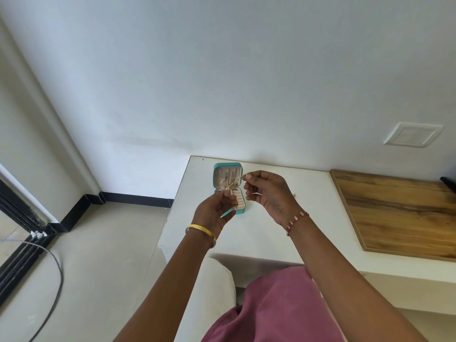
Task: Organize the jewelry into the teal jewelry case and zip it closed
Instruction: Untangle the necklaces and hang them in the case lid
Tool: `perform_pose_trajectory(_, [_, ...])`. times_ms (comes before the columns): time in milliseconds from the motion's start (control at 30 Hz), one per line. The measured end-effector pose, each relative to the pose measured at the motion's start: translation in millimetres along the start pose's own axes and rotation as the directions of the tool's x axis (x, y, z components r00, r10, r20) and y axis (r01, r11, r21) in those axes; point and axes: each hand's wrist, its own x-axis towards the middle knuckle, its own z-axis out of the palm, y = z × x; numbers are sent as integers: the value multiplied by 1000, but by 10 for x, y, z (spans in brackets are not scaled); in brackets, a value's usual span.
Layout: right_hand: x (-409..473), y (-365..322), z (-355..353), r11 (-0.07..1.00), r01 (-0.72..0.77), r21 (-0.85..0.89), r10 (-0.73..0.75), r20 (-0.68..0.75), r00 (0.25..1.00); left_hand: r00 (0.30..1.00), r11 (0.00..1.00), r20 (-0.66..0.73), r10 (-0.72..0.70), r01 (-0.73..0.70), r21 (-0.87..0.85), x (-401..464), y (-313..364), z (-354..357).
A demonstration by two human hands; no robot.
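The white wall (222, 70) fills most of what I see; below it the pale tiled floor (103, 255) runs off to my left, edged by a black skirting (138, 198); a grey cable (53, 280) curves across it. In front of me is the white table (259, 233), and to its right a wooden board (399, 213) lies flat on the same surface. My lap, in pink cloth (276, 312), shows at the bottom.

My left hand (214, 211) is raised over the table, a gold bangle (201, 230) on its wrist; its fingers are closed, pinching a bunch of thin gold chain (231, 191). My right hand (269, 193), with a red beaded bracelet (297, 219) at the wrist, pinches the chain's far end between thumb and forefinger; the other fingers curl loosely.

The teal jewelry case (227, 166) lies open on the table near the wall, lid tipped back, pale lining showing; my left hand hides part of its lower half; the chain hangs in front of it, and I cannot tell whether it touches the case.
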Motion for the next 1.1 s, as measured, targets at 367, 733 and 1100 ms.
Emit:
perform_pose_trajectory(367, [738,275,-44,981,-62,-182,56,-36,998,984,969,-173,46,-2,246,750,-55,-213])
perform_pose_trajectory(733, [1635,843,-4,954,-141,-265,127,-72,989,906,704,-233,354,-95,704,1815,-94,-365])
perform_pose_trajectory(1100, [2035,1226,178,943,-117,-313,62,-179,982,913,555,-104,395,-147,819,2300,-138,-490])
